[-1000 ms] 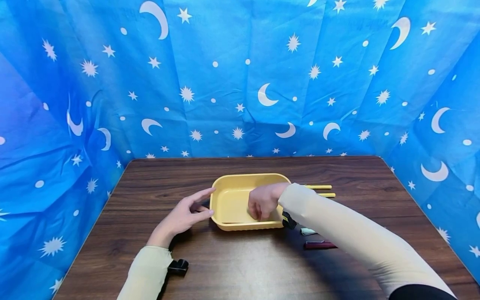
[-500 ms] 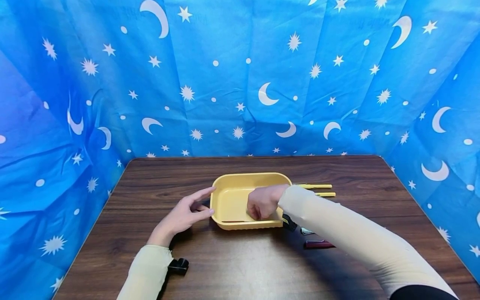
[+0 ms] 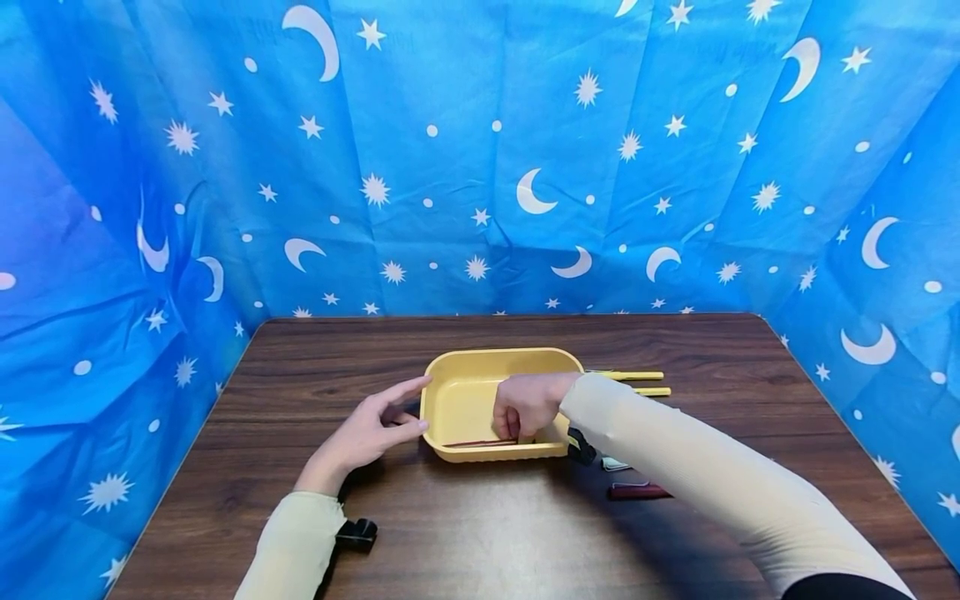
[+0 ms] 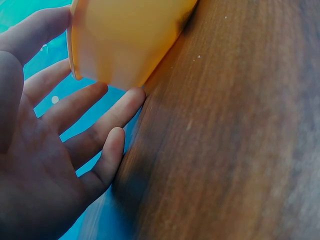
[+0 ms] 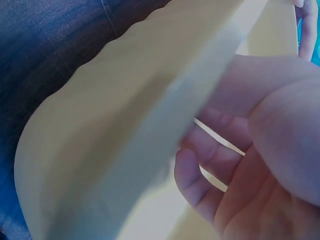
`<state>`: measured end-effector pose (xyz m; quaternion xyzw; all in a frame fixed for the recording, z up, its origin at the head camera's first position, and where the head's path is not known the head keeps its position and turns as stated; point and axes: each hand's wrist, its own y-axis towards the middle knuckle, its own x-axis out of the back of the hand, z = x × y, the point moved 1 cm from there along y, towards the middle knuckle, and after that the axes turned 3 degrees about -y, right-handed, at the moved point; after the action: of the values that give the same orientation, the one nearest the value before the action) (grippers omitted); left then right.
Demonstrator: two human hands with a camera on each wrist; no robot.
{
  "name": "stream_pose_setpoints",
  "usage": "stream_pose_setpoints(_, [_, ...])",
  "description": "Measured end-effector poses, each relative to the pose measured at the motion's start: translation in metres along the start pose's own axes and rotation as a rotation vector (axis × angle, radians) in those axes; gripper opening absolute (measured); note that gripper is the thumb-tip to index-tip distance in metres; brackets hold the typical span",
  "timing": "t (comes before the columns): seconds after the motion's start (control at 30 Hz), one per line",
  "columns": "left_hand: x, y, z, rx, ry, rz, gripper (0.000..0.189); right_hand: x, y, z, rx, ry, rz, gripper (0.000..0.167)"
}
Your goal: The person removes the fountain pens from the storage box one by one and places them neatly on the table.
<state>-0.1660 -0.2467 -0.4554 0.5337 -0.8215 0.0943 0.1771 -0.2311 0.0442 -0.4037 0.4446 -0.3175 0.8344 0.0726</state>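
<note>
A yellow tray [image 3: 465,400] stands on the table, and my left hand [image 3: 371,432] is at its left end. Thumb and forefinger tips touch the tray's rim; in the left wrist view the other fingers [image 4: 107,112] are spread beside its wall. My right hand [image 3: 528,404] reaches down inside the tray with curled fingers. It pinches one end of a thin dark red pen [image 3: 480,443], which lies along the near inner wall. In the right wrist view the tray's wall [image 5: 100,130] hides the fingertips and the pen.
To the tray's right lie two yellow pens [image 3: 637,376], a pale green pen [image 3: 615,464] and another dark red pen [image 3: 637,491], partly under the right sleeve [image 3: 697,458]. A blue curtain [image 3: 450,167] with moons and stars surrounds the wooden table [image 3: 480,533].
More of the dark red pen shows above the tray's near rim than before. My right hand has shifted only slightly inside the tray; my left hand has stayed put.
</note>
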Motion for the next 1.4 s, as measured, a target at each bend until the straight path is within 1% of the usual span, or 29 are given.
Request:
stream_pose_setpoints(0.27, [-0.001,0.000,0.001,-0.004,-0.004,-0.001,0.068,-0.001,0.001,-0.003,0.003,-0.025,-0.004,0.017])
stream_pose_setpoints(0.33, [-0.001,0.000,0.001,-0.009,-0.006,0.000,0.068,-0.001,0.001,-0.004,0.012,-0.024,-0.007,0.017])
stream_pose_setpoints(0.53, [-0.002,0.000,0.001,-0.010,-0.015,0.006,0.068,-0.002,0.000,-0.008,0.081,0.031,-0.021,0.013])
stream_pose_setpoints(0.63, [-0.002,0.001,0.001,-0.007,-0.008,0.006,0.068,-0.002,-0.002,-0.011,0.109,0.054,-0.043,0.010])
stream_pose_setpoints(0.77, [-0.002,0.001,0.001,-0.006,0.000,0.008,0.069,-0.004,-0.003,-0.016,0.127,0.067,-0.076,0.008])
stream_pose_setpoints(0.9, [-0.001,0.001,0.001,-0.008,0.003,0.005,0.069,-0.005,-0.006,-0.019,0.131,0.108,-0.106,0.005])
stream_pose_setpoints(1.13, [-0.001,0.001,0.001,-0.010,0.004,-0.002,0.068,-0.004,-0.013,-0.020,0.127,0.190,-0.160,0.007])
stream_pose_setpoints(1.23, [0.000,0.001,0.002,-0.010,0.005,-0.002,0.068,-0.005,-0.015,-0.021,0.134,0.189,-0.174,0.008])
stream_pose_setpoints(1.4, [0.000,0.001,0.002,-0.011,0.008,-0.004,0.068,-0.005,-0.017,-0.021,0.152,0.166,-0.205,0.015])
